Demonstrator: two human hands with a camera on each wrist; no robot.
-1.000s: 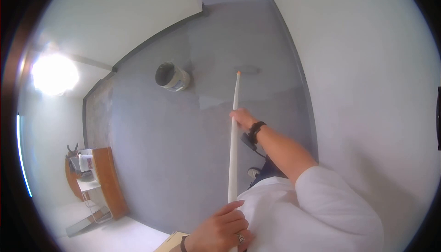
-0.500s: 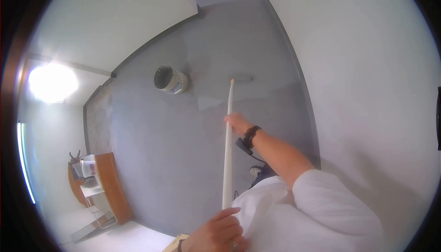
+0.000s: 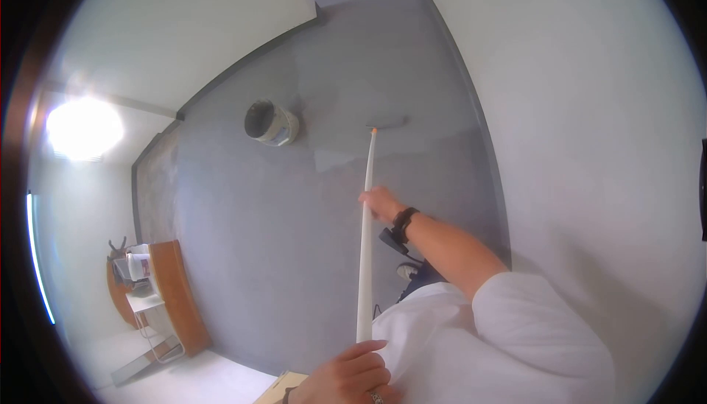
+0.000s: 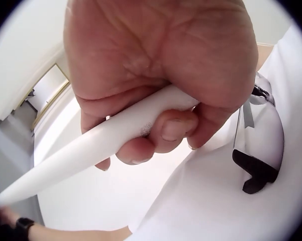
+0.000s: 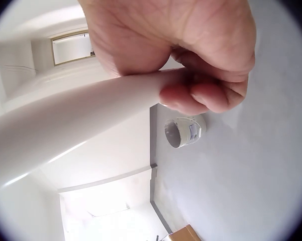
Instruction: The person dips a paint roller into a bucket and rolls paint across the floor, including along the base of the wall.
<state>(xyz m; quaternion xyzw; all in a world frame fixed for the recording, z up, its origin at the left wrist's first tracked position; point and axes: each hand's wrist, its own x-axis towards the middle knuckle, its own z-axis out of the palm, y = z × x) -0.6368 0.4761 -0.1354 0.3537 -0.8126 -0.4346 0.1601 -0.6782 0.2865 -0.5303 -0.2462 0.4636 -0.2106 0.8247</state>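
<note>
A long white pole point(image 3: 367, 257) runs from my body out to a paint roller point(image 3: 394, 121) on the grey floor, with an orange spot at the pole's far end. Partway along it, my right hand point(image 3: 383, 204) grips the shaft; in the right wrist view the fingers point(image 5: 211, 95) wrap round it. My left hand point(image 3: 346, 376) holds the near end by my waist, and its curled fingers point(image 4: 173, 129) show under the pole in the left wrist view. A pale bucket point(image 3: 283, 128), grey inside, stands on the floor left of the roller.
White walls with dark grey skirting border the floor point(image 3: 258, 257). A glossier patch of grey point(image 3: 346, 150) lies round the roller. At the lower left stand a brown wooden piece of furniture point(image 3: 180, 297) and a white container point(image 3: 138, 265). A bright light point(image 3: 85, 128) glares at the left.
Over the last second the roller and pole tip have drawn slightly closer to me and to the left, with the right hand following. Both hands keep their hold.
</note>
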